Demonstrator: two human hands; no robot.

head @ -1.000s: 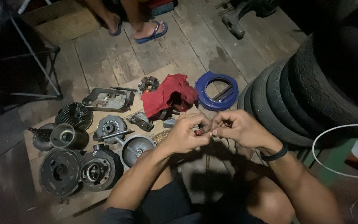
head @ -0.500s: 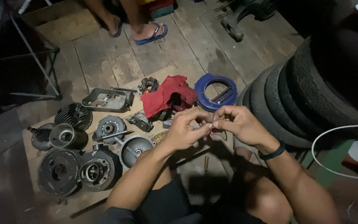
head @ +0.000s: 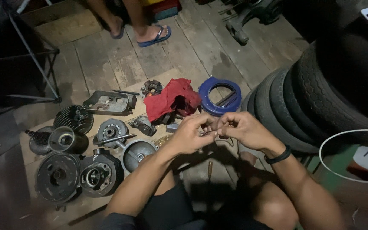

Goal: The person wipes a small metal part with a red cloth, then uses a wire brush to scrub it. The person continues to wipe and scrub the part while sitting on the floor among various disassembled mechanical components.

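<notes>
both hands at frame centre, left hand and right hand fingertips pinched together on a small thin metal piece, too small to identify. dismantled grey metal engine parts lie spread on the wooden floor, lower left; nothing looks reassembled yet.

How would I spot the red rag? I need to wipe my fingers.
Find the stack of tyres. Left of it lies a blue ring, and the red rag lies crumpled just left of that. It is the only soft, bright cloth among grey metal parts.
</notes>
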